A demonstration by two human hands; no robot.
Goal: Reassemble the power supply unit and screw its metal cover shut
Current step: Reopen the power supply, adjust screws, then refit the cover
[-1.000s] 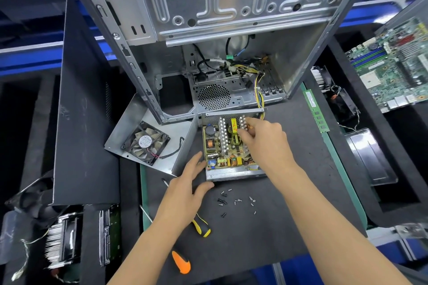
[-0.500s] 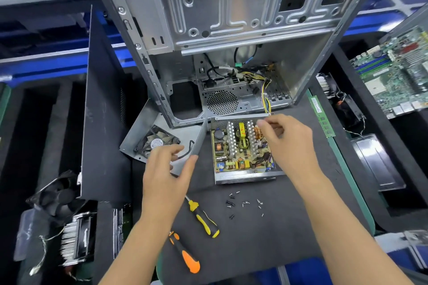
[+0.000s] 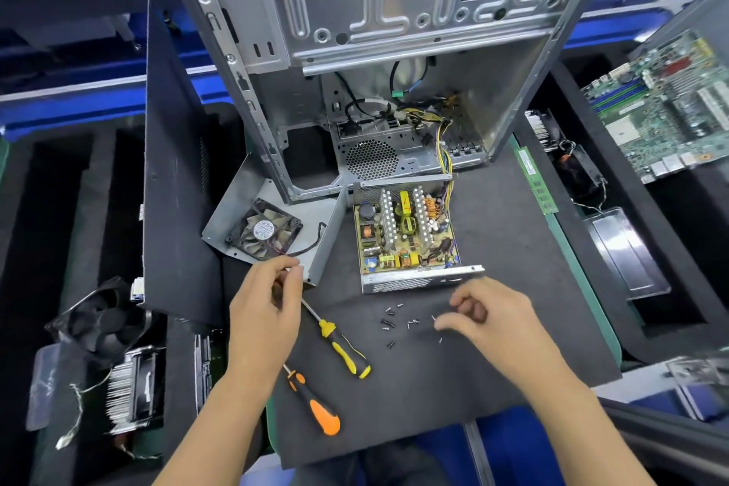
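Note:
The open power supply base [image 3: 406,280] lies on the black mat with its circuit board [image 3: 402,233] bare. Its grey metal cover [image 3: 327,237], with a black fan [image 3: 263,229] inside, lies tilted against the base's left side. My left hand [image 3: 264,312] pinches the cover's near edge by its front corner. Several small black screws [image 3: 398,322] are scattered in front of the base. My right hand [image 3: 489,320] hovers just right of them, blurred, fingers loosely curled, fingertips at the nearest screws.
A yellow-handled screwdriver [image 3: 343,347] and an orange-handled one [image 3: 315,402] lie between my hands. The open computer case [image 3: 374,51] stands behind the base, a black side panel [image 3: 177,189] to the left. A motherboard [image 3: 662,103], memory stick [image 3: 536,181] and metal tray [image 3: 627,252] lie right.
My right hand left the circuit board and came down to the screws. My left hand went from the base's side to the cover's edge, then slid back to its near corner.

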